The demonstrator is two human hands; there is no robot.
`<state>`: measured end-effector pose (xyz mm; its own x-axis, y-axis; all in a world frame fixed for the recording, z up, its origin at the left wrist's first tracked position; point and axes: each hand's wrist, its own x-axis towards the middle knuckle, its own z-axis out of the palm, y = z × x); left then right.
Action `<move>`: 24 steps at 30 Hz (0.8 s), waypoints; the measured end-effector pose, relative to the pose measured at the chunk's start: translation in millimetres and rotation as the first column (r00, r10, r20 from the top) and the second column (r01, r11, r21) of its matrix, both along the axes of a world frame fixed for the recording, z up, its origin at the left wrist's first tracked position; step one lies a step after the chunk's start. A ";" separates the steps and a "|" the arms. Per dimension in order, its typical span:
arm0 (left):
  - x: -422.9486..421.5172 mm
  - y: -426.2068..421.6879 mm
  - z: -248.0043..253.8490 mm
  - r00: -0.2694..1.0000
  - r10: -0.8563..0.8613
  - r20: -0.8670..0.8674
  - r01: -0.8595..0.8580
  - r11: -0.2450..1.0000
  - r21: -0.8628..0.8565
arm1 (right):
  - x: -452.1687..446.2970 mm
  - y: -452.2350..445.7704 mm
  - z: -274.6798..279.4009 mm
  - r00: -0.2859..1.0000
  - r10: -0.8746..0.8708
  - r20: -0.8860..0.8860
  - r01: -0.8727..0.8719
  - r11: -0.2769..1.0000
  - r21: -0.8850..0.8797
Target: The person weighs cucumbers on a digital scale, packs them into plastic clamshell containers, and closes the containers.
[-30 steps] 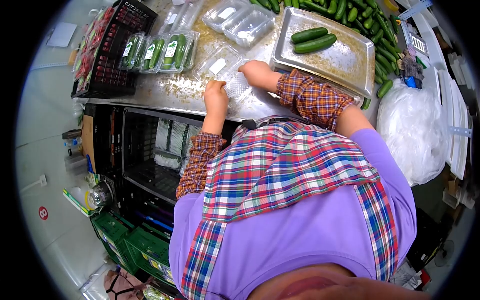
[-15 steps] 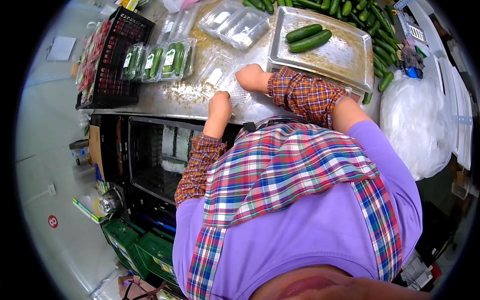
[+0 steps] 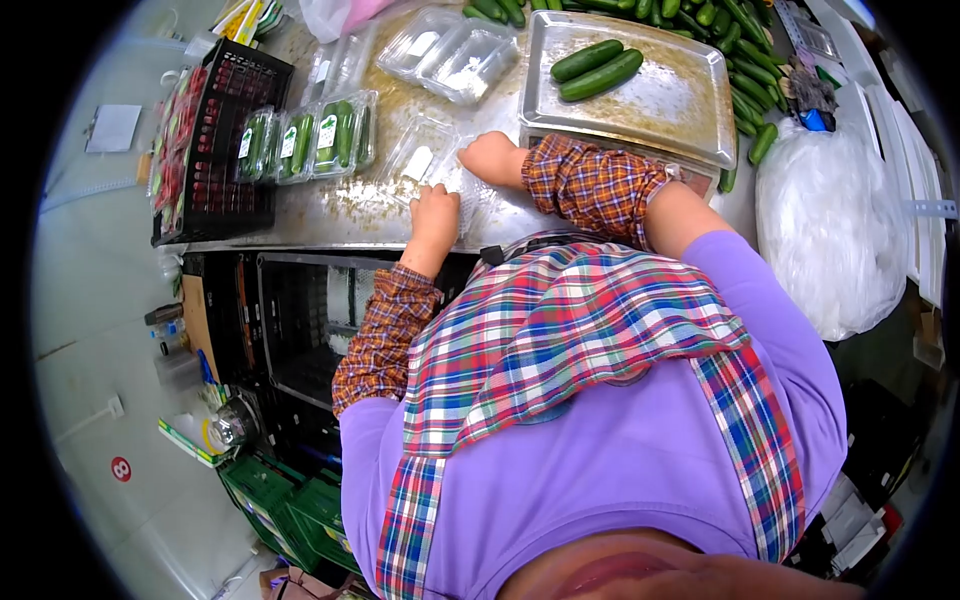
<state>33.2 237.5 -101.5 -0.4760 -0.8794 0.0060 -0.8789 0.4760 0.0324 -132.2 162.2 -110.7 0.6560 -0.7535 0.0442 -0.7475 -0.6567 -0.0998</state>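
Observation:
A clear plastic container with a white label lies on the metal table in front of me. At its near side, my left hand is closed, fingers pinched at the edge of clear textured plastic. My right hand is closed at the right side of that plastic, its fingertips curled under. What exactly the fingers grip is too small and see-through to make out. Packed cucumber containers stand to the left of the hands. Two cucumbers rest on a metal tray to the right.
A black crate stands at the table's left. Empty clear containers sit behind the hands. Piled cucumbers are at the back right, beside a bag of clear plastic. Below the table edge is a black crate.
The view has shifted, so the table items appear lower and farther left. Both hands remain closed at the plastic; the left hand now sits nearer its front edge.

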 end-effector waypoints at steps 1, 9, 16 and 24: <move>-1.3 0.6 4.5 1.000 -0.008 0.029 0.008 1.000 -0.022 | 0.0 0.4 -1.5 0.998 -0.029 0.051 0.030 0.999 -0.017; -10.0 -26.6 -26.2 0.893 -0.013 -0.450 0.100 0.980 0.170 | -9.2 -2.9 -6.7 0.998 -0.004 0.067 0.010 0.995 -0.096; -3.9 -35.7 -30.1 0.887 -0.058 -0.458 0.183 0.955 0.232 | -5.1 -1.6 15.8 1.000 -0.026 0.017 0.024 0.993 0.118; -20.0 -35.4 -7.1 0.939 -0.147 -0.312 0.209 0.963 0.173 | -36.8 1.9 88.3 0.991 0.080 0.103 -0.097 0.982 0.165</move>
